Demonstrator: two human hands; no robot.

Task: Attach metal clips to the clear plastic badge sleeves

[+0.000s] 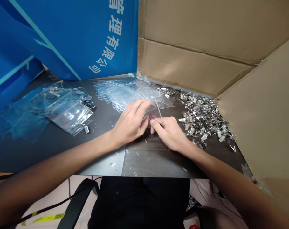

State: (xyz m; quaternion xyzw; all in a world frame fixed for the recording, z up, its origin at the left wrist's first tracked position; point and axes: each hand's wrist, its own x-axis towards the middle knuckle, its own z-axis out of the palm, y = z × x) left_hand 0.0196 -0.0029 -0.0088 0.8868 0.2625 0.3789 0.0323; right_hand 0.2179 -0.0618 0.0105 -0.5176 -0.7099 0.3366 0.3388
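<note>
My left hand is closed with its thumb and fingers on a clear plastic badge holder, whose transparent edge shows just beyond the fingertips. Close against it, my right hand is pinched at the holder's near end; whatever small part lies between thumb and finger is hidden. Behind the hands lies a loose pile of clear badge holders. To the right, metal badge clips are heaped. Over on the left are holders with clips attached, stacked unevenly.
Tiny clear plastic scraps are scattered near the table's front edge. A blue printed panel stands at the back left, and cardboard walls close off the back and right. A black chair armrest is below the table.
</note>
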